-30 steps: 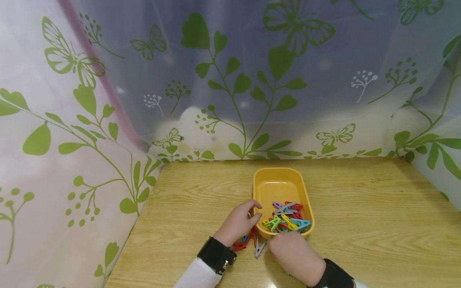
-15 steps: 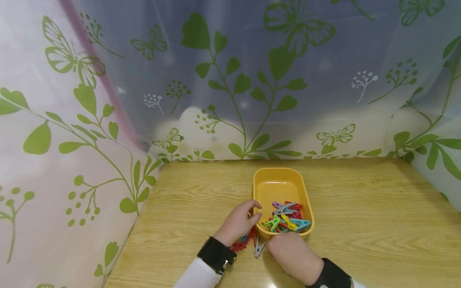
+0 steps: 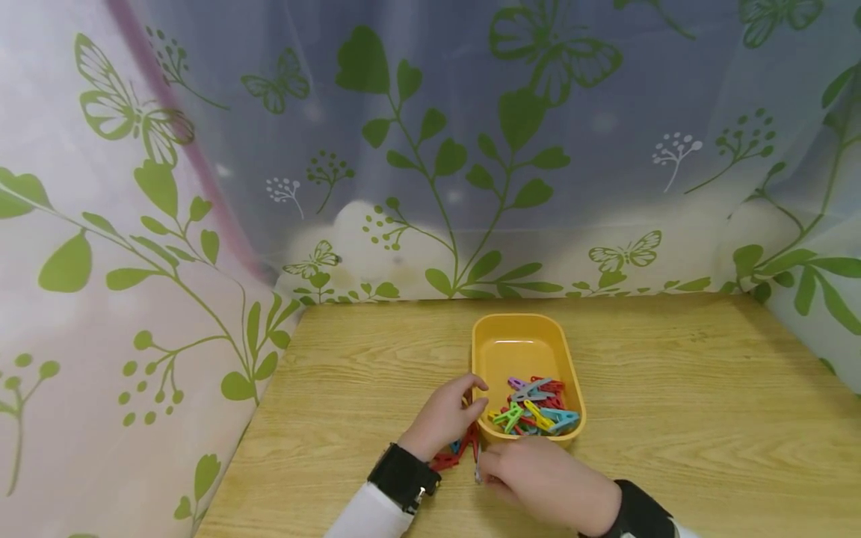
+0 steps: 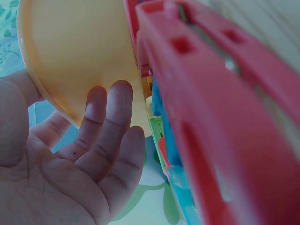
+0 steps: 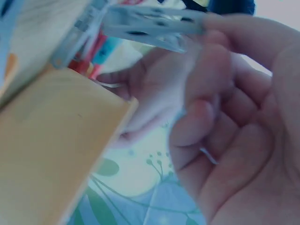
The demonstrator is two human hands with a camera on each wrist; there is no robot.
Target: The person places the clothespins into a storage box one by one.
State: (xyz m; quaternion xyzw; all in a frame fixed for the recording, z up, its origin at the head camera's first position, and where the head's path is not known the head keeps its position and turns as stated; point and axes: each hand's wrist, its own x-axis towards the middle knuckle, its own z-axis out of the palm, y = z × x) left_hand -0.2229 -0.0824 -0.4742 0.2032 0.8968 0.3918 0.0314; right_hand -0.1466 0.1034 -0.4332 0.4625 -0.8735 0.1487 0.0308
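A yellow plastic basin stands on the table, with several colourful clothespins piled in its near half. At its left side my left hand holds the rim; the left wrist view shows some fingers against the outer wall and another digit reaching over the edge. My right hand, just in front of the basin, pinches a grey clothespin between thumb and fingers. Red clothespins lie beside the basin under my left wrist, and one red clothespin looms large in the left wrist view.
The wooden table extends to both sides of the basin. Patterned curtain with green leaves and butterflies hangs behind it and along both sides. Black bands wrap both wrists.
My right hand has shifted left along the basin's near edge, its fingers now by the spot where a grey clothespin lay. The left hand and basin stay in place.
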